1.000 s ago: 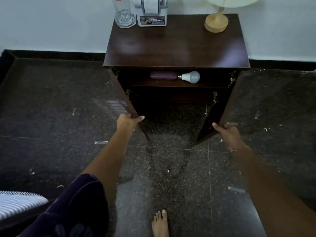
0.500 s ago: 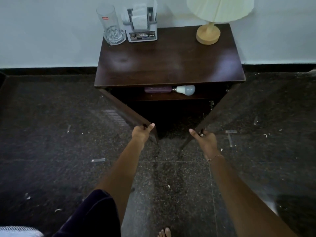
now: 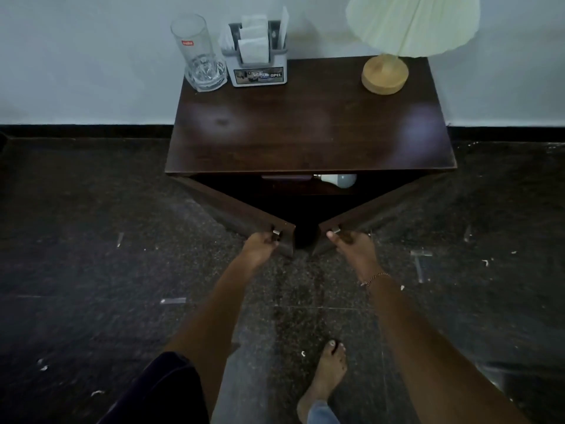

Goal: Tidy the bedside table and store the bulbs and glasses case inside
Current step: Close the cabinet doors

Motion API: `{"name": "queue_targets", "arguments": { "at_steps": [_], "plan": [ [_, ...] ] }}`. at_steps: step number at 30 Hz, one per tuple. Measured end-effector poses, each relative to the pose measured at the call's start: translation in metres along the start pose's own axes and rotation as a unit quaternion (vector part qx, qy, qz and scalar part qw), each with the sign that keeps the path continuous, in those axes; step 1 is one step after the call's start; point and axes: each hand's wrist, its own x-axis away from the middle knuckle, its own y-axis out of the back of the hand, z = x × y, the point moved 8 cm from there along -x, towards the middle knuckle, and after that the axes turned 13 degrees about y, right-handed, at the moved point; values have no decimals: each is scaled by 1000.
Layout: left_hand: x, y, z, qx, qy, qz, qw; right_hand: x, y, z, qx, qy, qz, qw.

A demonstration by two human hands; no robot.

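Note:
The dark wooden bedside table (image 3: 308, 133) stands against the wall. Its two doors are partly swung in, meeting in a V with a narrow gap. My left hand (image 3: 260, 244) grips the left door (image 3: 232, 206) at its small metal knob. My right hand (image 3: 351, 244) grips the right door (image 3: 379, 203) at its knob. Inside on the shelf, a white bulb (image 3: 341, 179) lies on its side. The purple glasses case (image 3: 286, 177) lies just left of it, mostly hidden under the tabletop's edge.
On the tabletop stand a tall glass (image 3: 198, 53) at the back left, a grey tissue holder (image 3: 258, 56) beside it, and a lamp (image 3: 394, 41) at the back right. The dark stone floor (image 3: 91, 270) carries small white scraps. My bare foot (image 3: 324, 381) stands below.
Both doors have swung inward from wide open to nearly meeting, with my hands moving toward each other. The view has risen, so less of the shelf shows.

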Motion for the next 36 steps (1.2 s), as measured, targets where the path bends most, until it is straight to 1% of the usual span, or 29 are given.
{"name": "queue_targets", "arguments": {
  "at_steps": [3,4,7,10,13,17,20,27,33,36],
  "plan": [
    [-7,7,-23,-85,-30,-65,994,-21,-3,-1,55,15,22,998],
    [-12,8,-31,-97,-39,-81,991,-30,-7,-1,76,27,38,996],
    [-23,9,-51,-98,-63,-84,990,-45,-17,1,102,66,77,990],
    [-38,9,-62,-93,-69,-86,990,-58,-18,2,89,96,58,990],
    [-44,10,-72,-76,-104,-107,986,-70,-19,9,61,133,46,988],
    [-50,12,-86,-81,-139,-152,975,-90,-24,17,73,155,45,984],
    [-57,14,-95,-83,-161,-181,967,-106,-27,20,78,162,27,983],
    [-63,17,-95,-73,-224,-222,946,-124,-24,30,87,217,-22,972],
    [-62,19,-94,-56,-236,-226,944,-123,-27,31,106,241,-17,965],
    [-57,18,-96,-70,-215,-239,944,-120,-26,33,120,235,-28,964]
  ]
}}
